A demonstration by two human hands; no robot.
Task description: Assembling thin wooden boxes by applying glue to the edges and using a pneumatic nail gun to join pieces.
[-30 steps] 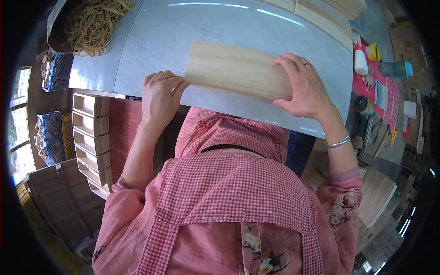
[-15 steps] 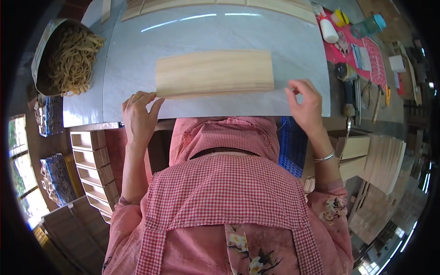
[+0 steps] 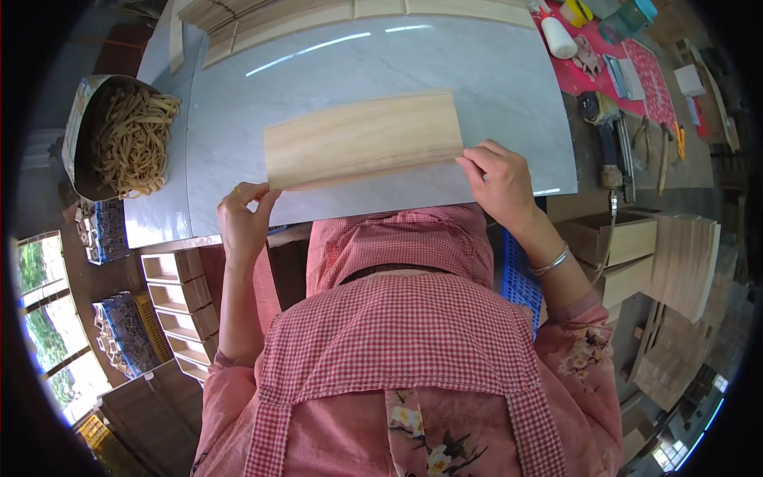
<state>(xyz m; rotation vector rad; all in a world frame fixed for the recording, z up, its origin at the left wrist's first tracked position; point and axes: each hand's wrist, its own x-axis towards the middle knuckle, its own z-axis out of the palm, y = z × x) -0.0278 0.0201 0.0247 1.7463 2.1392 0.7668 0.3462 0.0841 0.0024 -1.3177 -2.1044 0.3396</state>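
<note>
Outer garment: red-and-white gingham apron (image 3: 397, 334) with wide shoulder straps (image 3: 535, 433) in matching check. Under-garment: pink blouse (image 3: 342, 433); floral print on the placket (image 3: 407, 421) and right sleeve (image 3: 586, 351). A silver-coloured bangle (image 3: 550, 265) encircles the right arm (image 3: 568, 288). The left hand (image 3: 242, 220) bears a small yellowish band (image 3: 238, 190), probably a ring.

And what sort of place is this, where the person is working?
It looks like a woodworking workshop, probably a small one: a flat piece of wood is at the table, open wooden boxes are stacked to the left, and hand tools lie at the right.
</note>
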